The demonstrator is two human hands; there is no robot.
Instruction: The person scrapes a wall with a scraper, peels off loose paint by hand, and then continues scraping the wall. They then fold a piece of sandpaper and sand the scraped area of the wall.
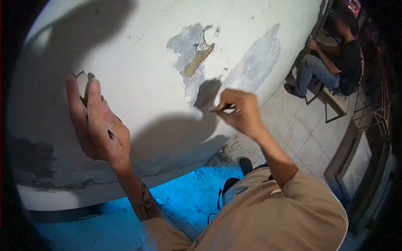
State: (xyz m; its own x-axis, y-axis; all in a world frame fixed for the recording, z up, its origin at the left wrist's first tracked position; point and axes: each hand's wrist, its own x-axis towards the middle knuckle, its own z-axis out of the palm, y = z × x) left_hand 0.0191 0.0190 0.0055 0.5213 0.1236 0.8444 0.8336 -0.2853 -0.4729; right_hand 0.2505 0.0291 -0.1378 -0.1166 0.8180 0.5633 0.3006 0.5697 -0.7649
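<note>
Right hand (pixel 243 109) at the wall (pixel 155 50), near its lower right edge. Thumb and index pinched shut on a thin dark piece (pixel 215 110), mostly hidden by the fingers, type unclear. Piece sits by the lower end of a peeled grey patch (pixel 192 46); contact with the wall can't be told. Patch has ragged edges and a brown bare spot (pixel 199 60) in its middle. A second, paler grey patch (pixel 257 56) runs slantwise toward the wall's right edge.

Left hand (pixel 104 129) raised in front of the wall's left part, fingers extended upward, well apart from the right hand. Something pale with a dark outline shows between the fingers; can't tell what it is or if it's gripped. Tattoo (pixel 147 204) on the left forearm. Both arms come out of a tan shirt (pixel 272 215).

Hand shadows fall on the wall. Below its lower edge, blue-lit floor (pixel 184 196); to the right, pale floor tiles (pixel 312 142), with loose debris (pixel 230 152) by the wall's lower right end. Farther right, another person (pixel 349 58) in dark top and jeans sits on a metal-legged seat (pixel 335 101), hands together.
</note>
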